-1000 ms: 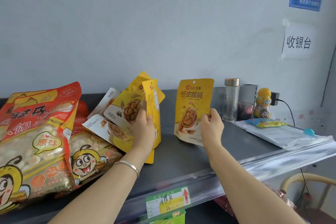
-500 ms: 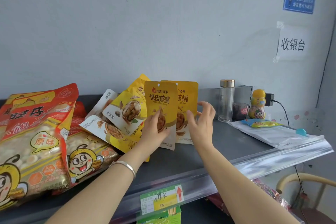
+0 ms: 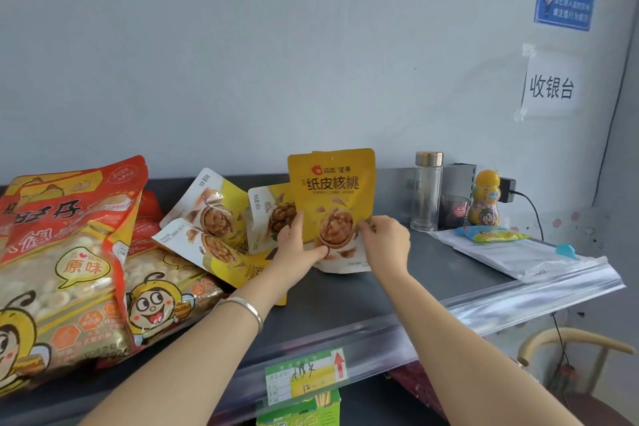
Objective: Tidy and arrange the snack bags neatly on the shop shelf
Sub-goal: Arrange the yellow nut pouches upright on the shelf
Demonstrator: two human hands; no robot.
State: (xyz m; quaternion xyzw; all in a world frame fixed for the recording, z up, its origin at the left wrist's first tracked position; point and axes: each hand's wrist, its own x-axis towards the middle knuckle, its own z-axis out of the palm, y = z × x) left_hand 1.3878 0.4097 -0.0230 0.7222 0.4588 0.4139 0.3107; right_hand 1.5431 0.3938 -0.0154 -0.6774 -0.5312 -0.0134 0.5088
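A flat yellow foil walnut pouch (image 3: 331, 197) stands upright on the dark grey metal shelf (image 3: 345, 294), near the middle and well forward of the wall. Its long axis is vertical. The sealed top edge points up, the base rests on the shelf, and the printed face with the walnut picture is turned toward the camera. A sliver of a second yellow top edge shows just behind it, but whether that is another pouch cannot be told.

The left hand (image 3: 297, 252) grips the pouch's lower left side. Its thumb lies across the front beneath the walnut picture, and its fingers (image 3: 296, 221) run up along the left edge and behind it. The right hand (image 3: 385, 242) holds the right edge at about mid-height, its fingers (image 3: 364, 225) curled and pinching the rim. The pouch sits between the two hands, with its upper half above both of them. A thin silver bangle (image 3: 247, 308) circles the left wrist.

Just left of the held pouch, three more yellow-and-white walnut pouches (image 3: 214, 211) lean and overlap at slanted angles. Further left, large red snack bags with a cartoon bee (image 3: 69, 252) are stacked against each other. To the right stand a clear glass bottle with a metal cap (image 3: 428, 194) and a small yellow plastic bottle (image 3: 485, 207). A green and yellow price label (image 3: 304, 377) is clipped to the shelf's front rail.
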